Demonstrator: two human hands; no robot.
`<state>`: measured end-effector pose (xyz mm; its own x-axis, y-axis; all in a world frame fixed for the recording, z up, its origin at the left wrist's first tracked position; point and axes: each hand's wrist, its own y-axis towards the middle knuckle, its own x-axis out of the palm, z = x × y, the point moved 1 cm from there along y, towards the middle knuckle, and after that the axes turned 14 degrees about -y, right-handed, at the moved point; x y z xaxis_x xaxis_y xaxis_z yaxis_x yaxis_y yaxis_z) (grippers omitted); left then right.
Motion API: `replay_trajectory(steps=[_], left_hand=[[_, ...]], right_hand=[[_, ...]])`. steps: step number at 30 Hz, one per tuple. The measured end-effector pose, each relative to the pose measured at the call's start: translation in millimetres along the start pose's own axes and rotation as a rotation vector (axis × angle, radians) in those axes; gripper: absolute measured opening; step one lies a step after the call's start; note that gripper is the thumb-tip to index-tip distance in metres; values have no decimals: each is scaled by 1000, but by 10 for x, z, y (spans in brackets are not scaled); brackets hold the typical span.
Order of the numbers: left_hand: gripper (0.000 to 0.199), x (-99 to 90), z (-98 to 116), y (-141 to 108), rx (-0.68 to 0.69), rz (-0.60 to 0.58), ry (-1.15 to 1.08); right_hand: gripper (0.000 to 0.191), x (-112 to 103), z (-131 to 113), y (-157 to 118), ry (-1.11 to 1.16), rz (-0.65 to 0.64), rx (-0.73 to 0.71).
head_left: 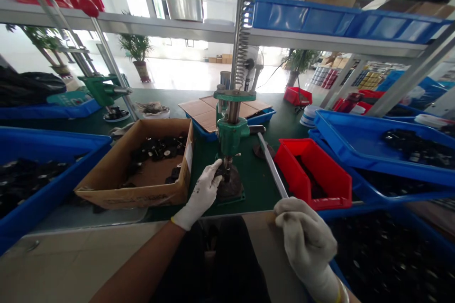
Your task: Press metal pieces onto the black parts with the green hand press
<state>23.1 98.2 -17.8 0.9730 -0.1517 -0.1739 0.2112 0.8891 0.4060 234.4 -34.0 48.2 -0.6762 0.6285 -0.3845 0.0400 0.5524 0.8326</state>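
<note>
Evidently Mid-Job at a Green Press [232,132]

Center frame, the left hand [203,190] rests fingertips by a dark part [221,170] beneath the ram, their grip too obscured to tell. Lower right, the right hand [306,241] is curled around the lever [273,164]. One piece appears under way; whether those in the cardboard box [133,200], mid-left, are finished is unclear.

Gloved hands: two, left hand [204,189] at centre, right hand [305,241] lower right. Presses: two, green press [232,135] mid-frame, second press [99,90] upper left. Metal lever [273,168] right of centre: one. Open cardboard box [135,199] left of centre: one. Small black parts [177,144] inside: several, overlapping, exact count unclear. Blue shelf bins [302,16], upper right: two. Blue trays [359,151] stacked at right: at least two. Potted plants [137,47], upper frame: three. Steel pot [185,8], upper shelf: one.
</note>
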Motion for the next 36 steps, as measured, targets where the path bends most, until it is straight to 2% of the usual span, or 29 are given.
replay_trajectory(steps=[5, 8, 10, 12, 13, 16, 18, 20, 22, 23, 26, 27, 29, 33, 36], left_hand=[[52, -1, -23, 2, -17, 14, -18], [52, -4, 12, 4, -48, 21, -66], [53, 2, 65, 5, -71, 47, -118], [52, 21, 126, 7, -97, 90, -186], [51, 34, 156, 7, -112, 118, -226], [50, 73, 229, 0, -194, 227, -386], [52, 84, 280, -22, -282, 313, -573], [56, 86, 356, -74, -379, 389, -812], [55, 91, 466, -172, -458, 436, -997], [54, 99, 529, -240, -484, 445, -1052], [51, 148, 697, -503, -536, 413, -1114], [53, 162, 733, -603, -550, 386, -1110], [53, 152, 761, -806, -554, 339, -1001], [36, -74, 708, -1175, -341, 301, -497], [28, -234, 665, -1354, -203, 244, -351]], right_hand=[[25, 72, 77, -93, -73, 7, -97], [20, -82, -57, 54, -20, 31, -60], [21, -234, -212, 353, 85, 117, 18], [33, -325, -329, 811, 223, 196, 142], [36, -330, -354, 1077, 276, 193, 189], [35, -191, -278, 1813, 348, 65, 218], [39, -18, -154, 2040, 337, -19, 239], [44, 177, -51, 1930, 274, 4, 331], [44, 382, -13, 1515, 190, 46, 458], [40, 485, -18, 1239, 158, 18, 515], [22, 755, -91, 436, 147, -335, 523], [16, 806, -119, 240, 149, -403, 493], [8, 835, -163, 3, 137, -401, 385], [8, 724, -244, -87, 58, -354, -38], [8, 662, -337, -119, -15, -410, -258]])
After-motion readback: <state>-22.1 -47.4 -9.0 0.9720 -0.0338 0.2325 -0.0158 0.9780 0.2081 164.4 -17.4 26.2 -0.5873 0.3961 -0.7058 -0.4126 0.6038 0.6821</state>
